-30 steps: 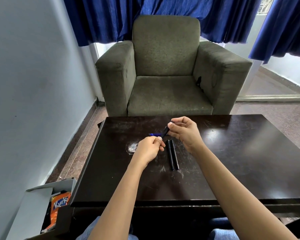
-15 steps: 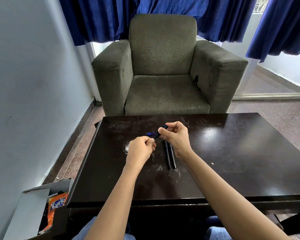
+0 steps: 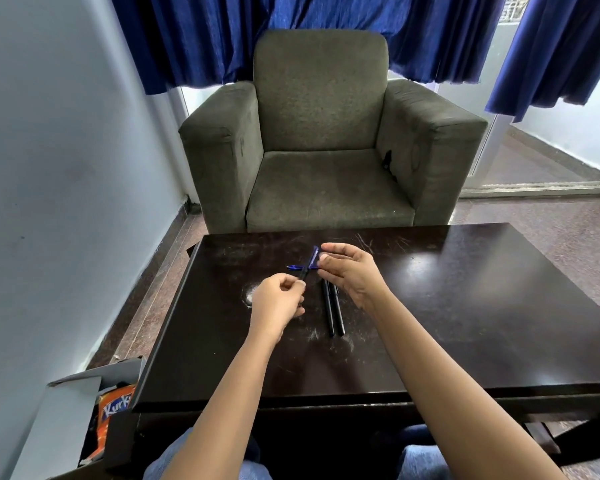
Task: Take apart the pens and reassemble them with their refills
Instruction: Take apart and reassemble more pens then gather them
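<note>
My left hand (image 3: 280,302) pinches the lower end of a dark blue pen (image 3: 309,263), which slants up and to the right above the table. My right hand (image 3: 350,271) hovers beside the pen's upper end with its fingers relaxed and spread, holding nothing. A few blue refills (image 3: 296,268) lie on the dark table (image 3: 465,306) just behind the pen. Two black pens (image 3: 333,311) lie side by side on the table between my hands.
A grey-green armchair (image 3: 323,140) stands right behind the table. A white wall runs along the left. An open cardboard box (image 3: 84,427) with an orange snack packet (image 3: 113,410) sits on the floor at the table's near left corner.
My right hand has let go of the pen's upper end and opened. My left hand still holds the pen, whose upper end now shows free.
</note>
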The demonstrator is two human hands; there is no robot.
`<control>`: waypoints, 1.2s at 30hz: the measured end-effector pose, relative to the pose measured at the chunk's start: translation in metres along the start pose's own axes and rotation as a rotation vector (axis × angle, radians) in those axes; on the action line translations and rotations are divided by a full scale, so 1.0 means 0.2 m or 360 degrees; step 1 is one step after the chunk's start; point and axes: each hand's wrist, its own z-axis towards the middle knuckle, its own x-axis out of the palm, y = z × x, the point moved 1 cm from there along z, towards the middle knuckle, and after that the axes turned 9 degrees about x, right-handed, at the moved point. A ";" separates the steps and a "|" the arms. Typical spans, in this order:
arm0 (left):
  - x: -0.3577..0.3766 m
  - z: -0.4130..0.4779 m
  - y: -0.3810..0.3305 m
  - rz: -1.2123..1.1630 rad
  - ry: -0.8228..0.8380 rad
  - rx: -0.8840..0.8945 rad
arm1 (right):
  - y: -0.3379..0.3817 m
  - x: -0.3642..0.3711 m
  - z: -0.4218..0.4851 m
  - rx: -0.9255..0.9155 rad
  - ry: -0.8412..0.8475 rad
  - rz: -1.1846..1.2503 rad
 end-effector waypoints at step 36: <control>0.36 0.25 0.34 0.0987 0.0230 -0.0095 | -0.39 -0.19 0.17 -0.0008 -0.0478 -0.1766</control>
